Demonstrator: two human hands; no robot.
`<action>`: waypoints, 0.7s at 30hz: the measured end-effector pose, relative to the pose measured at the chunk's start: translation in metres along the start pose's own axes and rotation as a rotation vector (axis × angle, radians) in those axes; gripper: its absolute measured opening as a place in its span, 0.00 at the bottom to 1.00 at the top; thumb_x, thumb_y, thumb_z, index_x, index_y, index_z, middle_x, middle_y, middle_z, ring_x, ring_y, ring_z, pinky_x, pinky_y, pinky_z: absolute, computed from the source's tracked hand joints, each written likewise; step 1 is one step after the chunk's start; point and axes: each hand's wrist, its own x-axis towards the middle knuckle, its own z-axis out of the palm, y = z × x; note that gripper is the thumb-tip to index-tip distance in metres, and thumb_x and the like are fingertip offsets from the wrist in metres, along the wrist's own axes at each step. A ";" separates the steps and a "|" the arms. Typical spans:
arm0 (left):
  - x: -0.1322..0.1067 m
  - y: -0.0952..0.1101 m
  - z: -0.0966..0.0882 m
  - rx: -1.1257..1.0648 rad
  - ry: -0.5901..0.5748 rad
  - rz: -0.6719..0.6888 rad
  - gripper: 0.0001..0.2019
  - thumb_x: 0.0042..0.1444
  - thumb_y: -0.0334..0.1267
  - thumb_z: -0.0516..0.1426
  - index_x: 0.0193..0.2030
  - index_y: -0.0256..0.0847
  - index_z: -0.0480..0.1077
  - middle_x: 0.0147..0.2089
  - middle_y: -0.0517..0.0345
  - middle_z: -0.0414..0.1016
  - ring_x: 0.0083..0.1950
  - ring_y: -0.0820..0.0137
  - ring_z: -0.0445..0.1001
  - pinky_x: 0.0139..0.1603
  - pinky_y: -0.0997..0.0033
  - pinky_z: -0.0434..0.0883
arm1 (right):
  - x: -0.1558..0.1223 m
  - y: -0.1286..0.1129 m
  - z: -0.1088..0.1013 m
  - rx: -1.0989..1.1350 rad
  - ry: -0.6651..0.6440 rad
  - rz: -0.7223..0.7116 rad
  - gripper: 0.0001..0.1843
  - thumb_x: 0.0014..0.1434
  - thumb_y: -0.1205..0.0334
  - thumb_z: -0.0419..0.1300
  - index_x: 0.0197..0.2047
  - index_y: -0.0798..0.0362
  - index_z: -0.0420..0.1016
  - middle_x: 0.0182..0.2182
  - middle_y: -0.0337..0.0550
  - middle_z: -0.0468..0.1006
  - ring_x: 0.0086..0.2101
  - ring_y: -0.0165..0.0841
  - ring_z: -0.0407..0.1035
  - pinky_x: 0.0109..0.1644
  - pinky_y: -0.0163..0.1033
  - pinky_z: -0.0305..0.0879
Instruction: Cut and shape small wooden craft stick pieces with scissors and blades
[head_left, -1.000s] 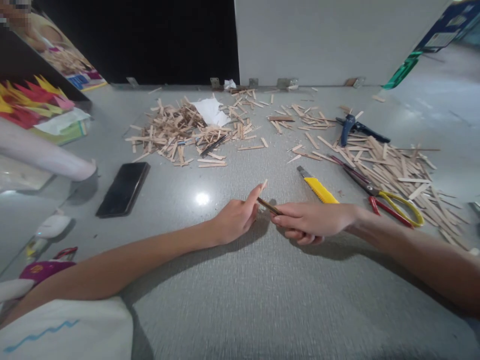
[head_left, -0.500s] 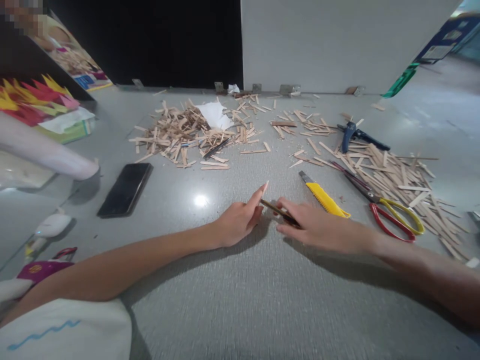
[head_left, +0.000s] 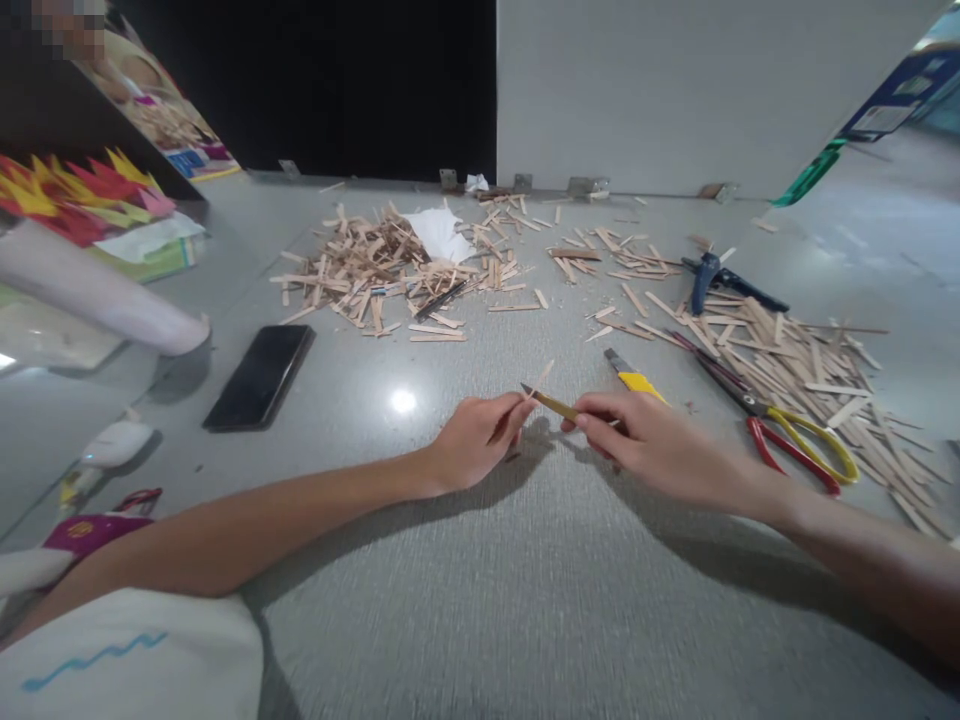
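Observation:
My left hand (head_left: 476, 440) is closed, with a thin wooden stick (head_left: 547, 372) pinched between thumb and fingertips and jutting up from them. My right hand (head_left: 637, 435) is wrapped round a slim yellow-brown tool with a dark pointed tip (head_left: 556, 404); I cannot make out whether it is a knife or a pencil. The tip touches or lies very close to the stick at the left fingertips. Just past my right hand lies a yellow box cutter (head_left: 640, 383), partly covered by that hand. Scissors with red and yellow handles (head_left: 763, 408) rest to its right.
Piles of wooden sticks lie at the back left (head_left: 349, 270) and right (head_left: 795, 350). Dark blue clippers (head_left: 703, 283) lie on the right pile. A phone (head_left: 259, 378) and a white case (head_left: 118, 443) are at the left. A pale cylinder (head_left: 105, 285) reaches in from there.
My right hand has turned, and the tool's dark tip now shows at the left fingertips. The left index finger has curled in. The whole view has shifted slightly.

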 end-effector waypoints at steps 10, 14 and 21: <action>-0.001 -0.002 0.001 0.083 -0.108 0.040 0.24 0.80 0.48 0.39 0.43 0.40 0.70 0.22 0.66 0.68 0.20 0.73 0.67 0.27 0.75 0.66 | -0.005 -0.005 0.008 0.551 -0.240 0.333 0.15 0.78 0.52 0.47 0.41 0.48 0.66 0.24 0.27 0.60 0.19 0.25 0.51 0.20 0.31 0.50; -0.003 -0.004 0.003 0.155 -0.106 0.024 0.26 0.80 0.50 0.37 0.40 0.41 0.69 0.22 0.66 0.66 0.19 0.71 0.65 0.24 0.73 0.62 | -0.007 -0.002 0.049 0.643 -0.290 0.361 0.12 0.80 0.51 0.46 0.43 0.46 0.60 0.23 0.26 0.62 0.19 0.25 0.53 0.19 0.29 0.53; -0.002 -0.006 0.004 0.243 -0.104 0.041 0.23 0.79 0.46 0.39 0.40 0.41 0.68 0.22 0.65 0.66 0.20 0.72 0.63 0.24 0.74 0.62 | 0.004 -0.001 0.026 0.574 -0.392 0.323 0.14 0.81 0.50 0.46 0.42 0.45 0.58 0.25 0.27 0.61 0.19 0.25 0.54 0.18 0.27 0.52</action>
